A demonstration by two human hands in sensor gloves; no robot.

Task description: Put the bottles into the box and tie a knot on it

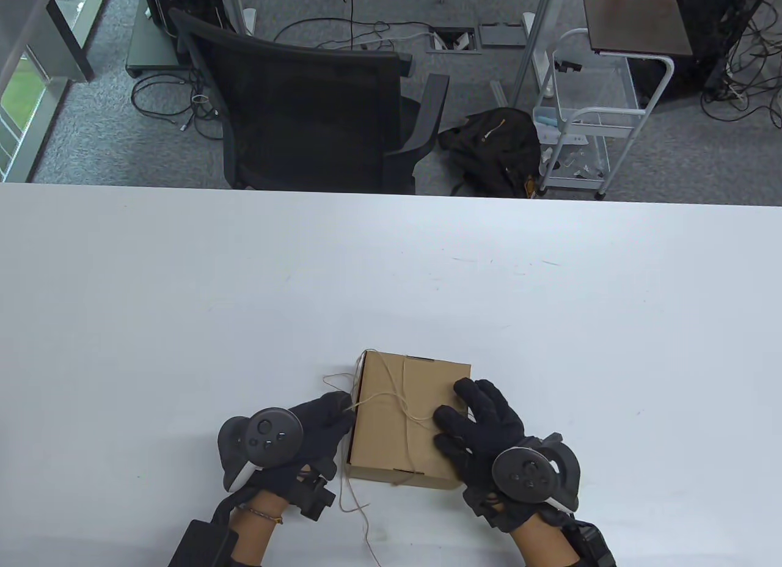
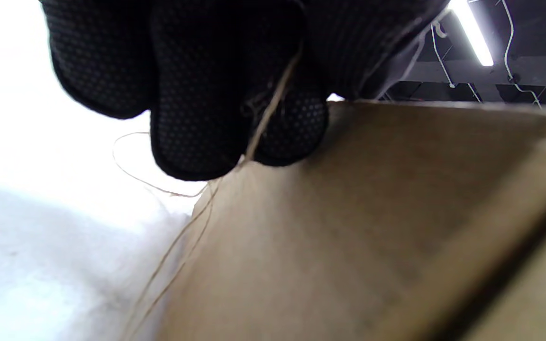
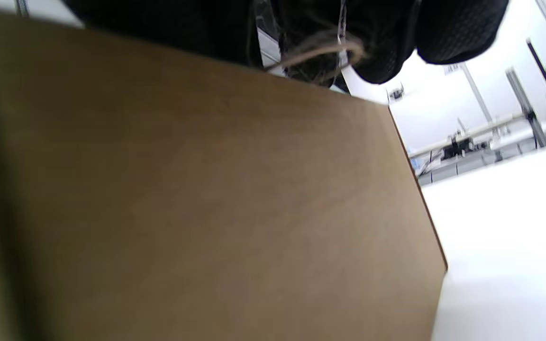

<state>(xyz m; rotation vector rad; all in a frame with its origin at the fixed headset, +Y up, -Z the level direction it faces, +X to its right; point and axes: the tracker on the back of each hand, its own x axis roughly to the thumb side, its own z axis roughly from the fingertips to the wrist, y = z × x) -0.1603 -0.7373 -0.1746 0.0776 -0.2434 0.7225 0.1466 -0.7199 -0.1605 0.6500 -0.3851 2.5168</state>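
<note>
The box (image 1: 406,421) was a plain brown cardboard one, flat and roughly square, lid closed, sitting on the white table (image 1: 183,298) close to the near edge, right between the two hands. Matte kraft surface, a bit of a dark gap down its left side where the lid met the base. Thin tan string (image 1: 397,402) ran across the top in two directions and crossed near the middle, kind of hairy, jute-looking stuff. Loose ends trailed off the left edge and curled on the table by the near corner.

The left hand (image 1: 317,429), in a black glove with a dotted grip texture, was at the box's left side. In the left wrist view its fingertips (image 2: 192,142) were pressed together on the string right at the cardboard edge, so a pinch. The right hand (image 1: 482,426) lay on the right part of the lid with the fingers spread out in the table view, but the right wrist view showed a strand caught under the fingertips (image 3: 377,57) above the box's edge. Held or just pressed down, I couldn't tell, that bit was dark and blurry.

No bottles could be seen; the box was shut, so nothing inside showed. Both wrist views were mostly filled by blurred cardboard. Behind the table were a black mesh office chair (image 1: 305,109) and a white wire cart (image 1: 580,121).
</note>
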